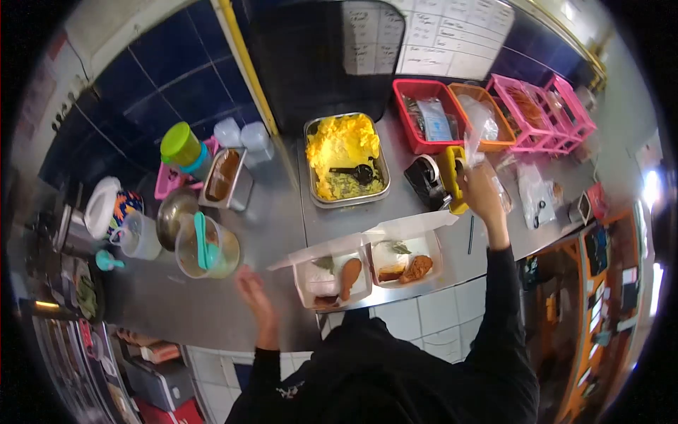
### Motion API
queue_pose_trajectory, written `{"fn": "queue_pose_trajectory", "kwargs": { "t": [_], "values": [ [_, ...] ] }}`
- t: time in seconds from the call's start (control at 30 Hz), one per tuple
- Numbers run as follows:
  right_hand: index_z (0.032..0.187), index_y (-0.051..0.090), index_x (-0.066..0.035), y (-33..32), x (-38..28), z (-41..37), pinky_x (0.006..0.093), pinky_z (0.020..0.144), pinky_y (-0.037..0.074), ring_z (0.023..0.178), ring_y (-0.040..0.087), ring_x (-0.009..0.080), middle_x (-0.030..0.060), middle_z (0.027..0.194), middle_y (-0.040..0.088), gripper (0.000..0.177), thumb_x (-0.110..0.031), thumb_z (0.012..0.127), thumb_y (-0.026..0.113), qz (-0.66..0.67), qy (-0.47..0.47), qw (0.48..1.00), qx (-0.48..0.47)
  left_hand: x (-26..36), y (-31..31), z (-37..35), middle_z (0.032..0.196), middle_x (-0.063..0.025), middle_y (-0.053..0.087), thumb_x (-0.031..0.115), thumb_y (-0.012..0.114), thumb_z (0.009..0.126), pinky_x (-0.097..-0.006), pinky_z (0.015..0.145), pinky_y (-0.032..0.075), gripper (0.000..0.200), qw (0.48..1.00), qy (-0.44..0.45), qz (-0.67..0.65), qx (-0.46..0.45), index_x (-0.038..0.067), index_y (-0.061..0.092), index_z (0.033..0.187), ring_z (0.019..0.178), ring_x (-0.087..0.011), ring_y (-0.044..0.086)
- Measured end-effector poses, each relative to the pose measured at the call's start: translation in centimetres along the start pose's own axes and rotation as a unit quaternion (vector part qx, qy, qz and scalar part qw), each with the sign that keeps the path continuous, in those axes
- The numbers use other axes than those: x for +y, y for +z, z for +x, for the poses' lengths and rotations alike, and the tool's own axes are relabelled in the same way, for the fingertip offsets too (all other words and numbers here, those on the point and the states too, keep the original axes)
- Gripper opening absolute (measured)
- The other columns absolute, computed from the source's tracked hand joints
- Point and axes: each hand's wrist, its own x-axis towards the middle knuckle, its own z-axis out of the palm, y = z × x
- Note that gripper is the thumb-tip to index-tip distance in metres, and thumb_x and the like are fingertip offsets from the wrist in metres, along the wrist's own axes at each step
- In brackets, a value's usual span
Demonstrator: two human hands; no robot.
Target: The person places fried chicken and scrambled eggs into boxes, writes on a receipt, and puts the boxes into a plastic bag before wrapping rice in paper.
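Observation:
My right hand reaches over the right part of the counter, beside a yellow holder. Its fingers are pinched on a small clear plastic bag that stands up from them. My left hand is over the counter's front, left of the boxes, blurred, with its fingers apart and nothing in it. Between my hands are two open paper boxes side by side. The left box and the right box each hold a white mound, a green leaf and a brown fried piece.
A steel tray of yellow food with a black spoon stands behind the boxes. Red, orange and pink baskets line the back right. Tubs, a sauce container and a turquoise-handled spoon are at the left.

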Motion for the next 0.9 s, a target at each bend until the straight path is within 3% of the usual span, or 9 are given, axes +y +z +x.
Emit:
{"fn": "queue_pose_trajectory", "kwargs": {
  "t": [0.1,0.17,0.23,0.3,0.47,0.6,0.7,0.8,0.9],
  "values": [
    [0.104,0.06,-0.01,4.7,-7.3,10.9,0.0455,0.069,0.052,0.083,0.065,0.0338,0.0165,0.091,0.066,0.025,-0.022,0.082,0.06,0.045,-0.193,0.98,0.014,9.0,5.1,1.9,0.122,-0.01,0.053,0.016,0.047,0.096,-0.0343,0.099,0.039,0.028,0.984,0.171,0.05,-0.009,0.005,0.048,0.122,0.112,-0.0192,0.05],
    [0.104,0.061,-0.006,9.5,-13.3,15.0,0.0437,0.075,0.052,0.088,0.064,0.0342,0.0165,0.097,0.066,0.03,-0.024,0.081,0.063,0.026,-0.221,0.968,-0.116,12.3,9.3,3.1,0.124,-0.0121,0.053,0.014,0.046,0.095,-0.0355,0.101,0.038,0.029,0.985,0.112,-0.016,-0.13,0.004,0.048,0.122,0.112,-0.0207,0.051],
    [0.102,0.062,-0.004,16.3,-16.6,18.0,0.0431,0.073,0.053,0.089,0.066,0.033,0.0163,0.096,0.067,0.026,-0.02,0.081,0.061,-0.049,-0.273,0.944,-0.179,13.5,14.0,4.2,0.127,-0.0144,0.051,0.012,0.045,0.094,-0.0389,0.105,0.037,0.032,0.953,-0.06,-0.134,-0.263,0.004,0.048,0.126,0.119,-0.0247,0.05],
    [0.1,0.064,-0.004,18.5,-17.7,19.1,0.0422,0.074,0.054,0.092,0.066,0.0318,0.016,0.095,0.068,0.022,-0.016,0.081,0.06,-0.077,-0.295,0.931,-0.2,11.5,17.1,6.1,0.122,-0.0164,0.055,0.012,0.047,0.093,-0.0397,0.105,0.039,0.03,0.841,-0.316,-0.245,-0.365,0.002,0.048,0.122,0.117,-0.0274,0.052],
    [0.104,0.061,-0.006,18.9,-16.0,18.5,0.0441,0.079,0.051,0.093,0.064,0.0332,0.0178,0.097,0.065,0.03,-0.025,0.081,0.066,-0.045,-0.259,0.913,-0.312,9.4,21.8,5.8,0.129,-0.0207,0.048,0.012,0.049,0.091,-0.0449,0.108,0.036,0.029,0.705,-0.591,-0.141,-0.364,-0.006,0.049,0.114,0.122,-0.0327,0.047],
    [0.108,0.06,-0.006,18.3,-14.9,17.2,0.0452,0.08,0.05,0.094,0.063,0.0337,0.0161,0.097,0.064,0.032,-0.021,0.081,0.065,-0.037,-0.339,0.908,-0.244,5.9,23.2,5.8,0.131,-0.0244,0.038,0.006,0.052,0.087,-0.0527,0.105,0.038,0.03,0.682,-0.663,-0.104,-0.292,-0.007,0.039,0.11,0.125,-0.0375,0.043],
    [0.108,0.059,-0.005,17.8,-14.1,17.7,0.0443,0.077,0.051,0.089,0.064,0.0339,0.0158,0.092,0.064,0.03,-0.018,0.081,0.064,-0.013,-0.39,0.906,-0.162,3.3,23.6,6.0,0.132,-0.0261,0.035,0.006,0.053,0.084,-0.0567,0.105,0.036,0.049,0.674,-0.672,-0.114,-0.284,-0.008,0.028,0.125,0.126,-0.0391,0.04],
    [0.099,0.06,-0.006,12.0,-12.8,18.3,0.0428,0.072,0.052,0.085,0.065,0.0325,0.0152,0.09,0.064,0.019,-0.009,0.081,0.06,0.099,-0.296,0.946,-0.092,1.9,24.1,6.2,0.134,-0.0269,0.033,0.005,0.053,0.084,-0.0561,0.105,0.037,0.053,0.682,-0.655,-0.138,-0.294,-0.01,0.026,0.127,0.128,-0.0389,0.038],
    [0.099,0.06,-0.001,9.1,-8.5,19.9,0.0386,0.066,0.053,0.076,0.065,0.0332,0.0179,0.089,0.064,0.018,-0.004,0.082,0.063,0.337,-0.227,0.914,0.014,2.5,24.8,6.2,0.141,-0.03,0.026,0.003,0.051,0.083,-0.0531,0.108,0.034,0.057,0.711,-0.627,-0.159,-0.274,-0.01,0.023,0.13,0.133,-0.0393,0.031]
  ]
}}
